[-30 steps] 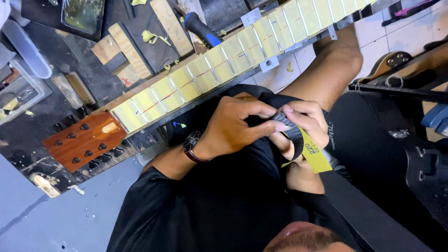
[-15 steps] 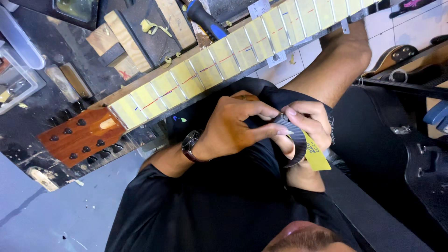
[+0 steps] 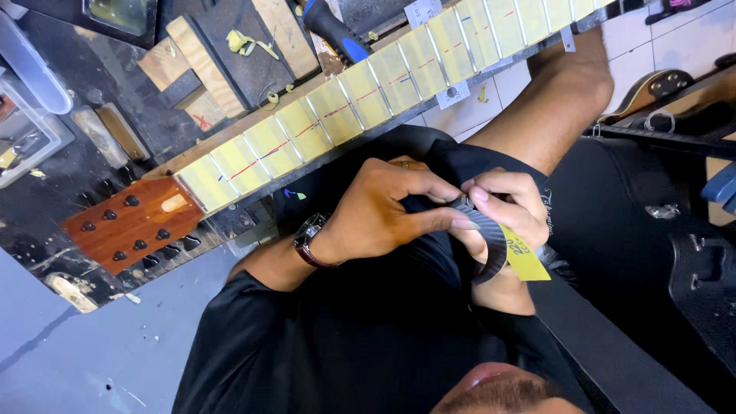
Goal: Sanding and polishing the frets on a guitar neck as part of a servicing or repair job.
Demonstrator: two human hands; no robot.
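- Centre-right of frame, both hands close on a grey abrasive strip (image 3: 484, 247) with a yellow tag (image 3: 524, 257): left hand (image 3: 387, 211) pinches it, right hand (image 3: 506, 211) grips its end.
- The strip could slip or tear if the pinching fingers pull unevenly.
- The taped guitar neck (image 3: 368, 100) lies across the tabletop (image 3: 100, 77), upper frame.

hands (image 3: 452, 215) in lap, guitar neck (image 3: 368, 100) on workbench (image 3: 84, 84)

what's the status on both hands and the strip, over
Left hand and right hand both pinching dark strip with yellow tag, held over lap. Guitar neck lies beyond on bench, untouched. Nothing in the way.
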